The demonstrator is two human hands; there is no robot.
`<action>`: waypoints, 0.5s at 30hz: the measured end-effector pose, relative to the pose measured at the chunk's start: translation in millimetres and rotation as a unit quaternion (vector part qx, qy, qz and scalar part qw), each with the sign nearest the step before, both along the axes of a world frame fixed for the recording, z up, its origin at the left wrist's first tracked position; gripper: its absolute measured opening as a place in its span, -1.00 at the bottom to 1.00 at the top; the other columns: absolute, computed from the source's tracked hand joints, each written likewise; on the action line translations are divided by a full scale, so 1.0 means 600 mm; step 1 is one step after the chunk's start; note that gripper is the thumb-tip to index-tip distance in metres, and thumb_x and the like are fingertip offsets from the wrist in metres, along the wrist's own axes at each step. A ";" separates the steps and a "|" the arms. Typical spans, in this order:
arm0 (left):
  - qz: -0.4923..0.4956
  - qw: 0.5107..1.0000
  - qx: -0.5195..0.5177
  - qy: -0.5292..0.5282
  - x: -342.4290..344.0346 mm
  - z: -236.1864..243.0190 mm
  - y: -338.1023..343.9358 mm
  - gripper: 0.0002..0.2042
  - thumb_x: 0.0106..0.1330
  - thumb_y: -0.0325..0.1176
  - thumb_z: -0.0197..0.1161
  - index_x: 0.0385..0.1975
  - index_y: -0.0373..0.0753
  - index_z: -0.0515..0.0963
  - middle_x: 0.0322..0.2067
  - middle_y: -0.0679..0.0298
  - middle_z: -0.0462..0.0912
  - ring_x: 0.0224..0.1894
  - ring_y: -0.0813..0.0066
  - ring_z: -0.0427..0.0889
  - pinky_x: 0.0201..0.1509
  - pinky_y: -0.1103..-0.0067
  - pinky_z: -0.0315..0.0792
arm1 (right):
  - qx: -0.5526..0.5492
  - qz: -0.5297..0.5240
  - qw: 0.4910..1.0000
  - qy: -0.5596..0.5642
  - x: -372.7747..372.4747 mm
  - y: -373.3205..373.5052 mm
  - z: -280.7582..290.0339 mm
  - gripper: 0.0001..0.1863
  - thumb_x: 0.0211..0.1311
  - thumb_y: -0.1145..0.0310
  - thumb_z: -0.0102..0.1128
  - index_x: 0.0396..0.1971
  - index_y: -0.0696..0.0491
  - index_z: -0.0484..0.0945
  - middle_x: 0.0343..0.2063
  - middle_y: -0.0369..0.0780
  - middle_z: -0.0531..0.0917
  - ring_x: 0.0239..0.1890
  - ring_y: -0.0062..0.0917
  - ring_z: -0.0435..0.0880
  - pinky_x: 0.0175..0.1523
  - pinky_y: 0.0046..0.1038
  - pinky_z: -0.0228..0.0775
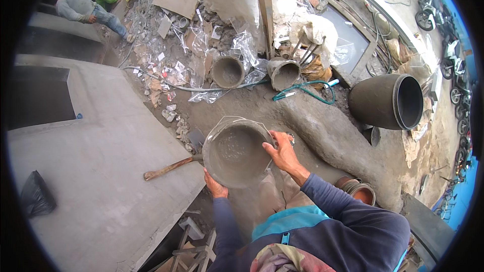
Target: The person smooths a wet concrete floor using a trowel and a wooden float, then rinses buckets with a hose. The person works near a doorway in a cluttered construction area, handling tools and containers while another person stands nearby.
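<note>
A grey, mortar-smeared bucket (209,163) with a thin wire handle is between my two hands, its open mouth facing up toward me. Wet grey residue coats its inside. My left hand (216,185) holds the bucket low on its near left side, with some fingers hidden beneath. On the right, my right hand (283,155) grips the rim, thumb toward the mouth and the other fingers around the outside. A wooden-handled tool (169,167) lies left of the bucket on the concrete ledge, its head hidden behind the bucket.
Two more buckets (228,72) (285,74) stand ahead beside a green hose (315,90). A large dark barrel (373,102) lies tipped at right, near a mound of sand (322,131). Rubble (171,35) covers the far ground. Two people (83,7) are at far left.
</note>
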State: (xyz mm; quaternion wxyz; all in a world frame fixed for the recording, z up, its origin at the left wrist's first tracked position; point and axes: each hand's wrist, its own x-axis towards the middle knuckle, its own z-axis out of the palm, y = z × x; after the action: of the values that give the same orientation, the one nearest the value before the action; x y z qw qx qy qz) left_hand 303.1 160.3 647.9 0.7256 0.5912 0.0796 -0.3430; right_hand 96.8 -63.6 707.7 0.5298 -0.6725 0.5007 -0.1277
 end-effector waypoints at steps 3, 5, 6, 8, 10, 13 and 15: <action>0.059 0.998 0.031 0.001 -0.006 -0.006 0.024 -0.39 0.68 0.11 0.05 0.35 -0.37 0.44 0.31 0.08 0.57 0.31 0.19 0.57 0.40 0.27 0.50 | -0.264 0.063 0.961 0.061 0.023 -0.017 -0.031 -0.48 0.45 0.18 0.34 0.26 0.14 0.52 0.12 0.07 0.59 0.22 -0.05 0.60 0.28 -0.15 0.46; 0.060 0.997 0.052 -0.020 -0.013 -0.007 0.026 -0.40 0.68 0.10 0.04 0.35 -0.38 0.44 0.28 0.09 0.59 0.31 0.21 0.57 0.40 0.28 0.49 | -0.174 0.068 0.982 0.009 0.041 -0.029 -0.035 -0.54 0.48 0.17 0.31 0.20 0.14 0.56 0.05 0.05 0.64 0.18 -0.12 0.63 0.24 -0.16 0.48; 0.063 0.995 0.067 -0.032 -0.017 -0.005 0.034 -0.40 0.69 0.10 0.03 0.35 -0.38 0.44 0.27 0.10 0.60 0.31 0.22 0.57 0.40 0.28 0.48 | -0.124 0.075 0.989 -0.019 0.057 -0.032 -0.023 -0.57 0.50 0.16 0.30 0.17 0.14 0.58 0.02 0.05 0.67 0.16 -0.15 0.65 0.22 -0.17 0.49; 0.063 0.994 0.068 -0.059 -0.027 -0.005 0.056 -0.39 0.69 0.10 0.02 0.36 -0.39 0.43 0.24 0.10 0.61 0.29 0.24 0.57 0.37 0.30 0.49 | 0.166 0.093 0.977 -0.092 0.087 -0.041 0.045 -0.59 0.55 0.13 0.23 0.15 0.13 0.60 -0.12 -0.01 0.71 0.02 -0.23 0.70 0.15 -0.19 0.51; 0.023 0.994 0.074 -0.083 -0.018 -0.009 0.073 -0.40 0.70 0.11 -0.01 0.34 -0.37 0.44 0.22 0.11 0.63 0.27 0.25 0.58 0.34 0.32 0.50 | 0.350 0.145 0.917 -0.129 0.116 -0.054 0.117 -0.56 0.62 0.06 0.11 0.04 0.17 0.65 -0.34 -0.13 0.72 -0.28 -0.32 0.71 -0.06 -0.21 0.54; -0.056 0.991 0.110 -0.057 0.003 -0.049 0.105 -0.45 0.71 0.13 -0.06 0.25 -0.29 0.49 0.17 0.16 0.65 0.24 0.29 0.61 0.30 0.34 0.51 | 0.142 0.202 0.947 -0.207 0.148 0.030 0.069 -0.56 0.64 0.02 0.08 -0.02 0.13 0.69 -0.35 -0.22 0.71 -0.33 -0.40 0.68 -0.17 -0.24 0.53; -0.059 0.986 0.154 0.013 0.041 -0.054 0.158 -0.51 0.72 0.10 -0.06 0.16 -0.24 0.52 0.11 0.23 0.67 0.18 0.36 0.62 0.26 0.39 0.51 | 0.171 0.294 0.924 -0.176 0.147 0.058 0.102 -0.57 0.63 0.03 0.09 -0.09 0.11 0.71 -0.39 -0.14 0.71 -0.38 -0.32 0.68 -0.21 -0.17 0.49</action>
State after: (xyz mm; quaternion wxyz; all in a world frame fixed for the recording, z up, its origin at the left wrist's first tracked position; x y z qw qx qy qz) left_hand 327.8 254.9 615.4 0.6033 0.6950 0.1063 -0.3764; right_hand 184.9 -28.7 768.9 0.7301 -0.6555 0.1930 0.0049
